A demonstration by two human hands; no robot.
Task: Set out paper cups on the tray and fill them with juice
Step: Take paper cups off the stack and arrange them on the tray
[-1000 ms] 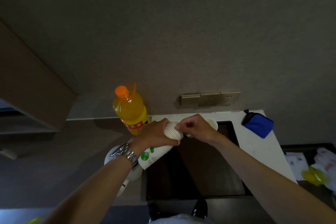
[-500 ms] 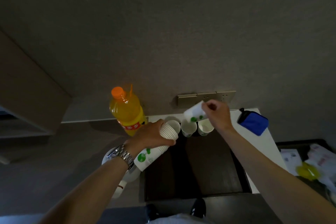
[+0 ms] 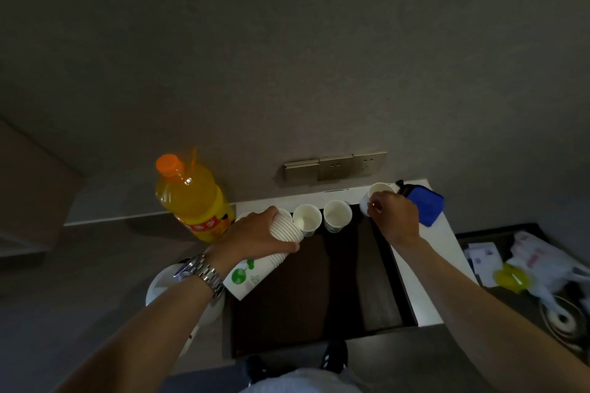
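A dark rectangular tray (image 3: 306, 306) lies on the counter below me. Two white paper cups (image 3: 307, 219) (image 3: 337, 215) stand upright along its far edge, and part of another cup's rim shows behind my left hand. My left hand (image 3: 255, 238) grips a tilted stack of paper cups (image 3: 261, 260) with a green print, over the tray's far left. My right hand (image 3: 394, 217) holds a single paper cup (image 3: 376, 196) upright at the tray's far right corner. An orange juice bottle (image 3: 191, 198) with an orange cap stands left of the tray.
A blue pouch (image 3: 424, 206) lies on the white counter right of the tray. A white round dish (image 3: 162, 287) sits to the tray's left under my forearm. Papers and a plastic bag (image 3: 542, 268) lie on a dark surface at far right. Wall sockets (image 3: 335, 166) are behind.
My right hand pulled one cup off the stack, carried it right and lowered it upright at the tray's far right corner. My left hand kept holding the stack.
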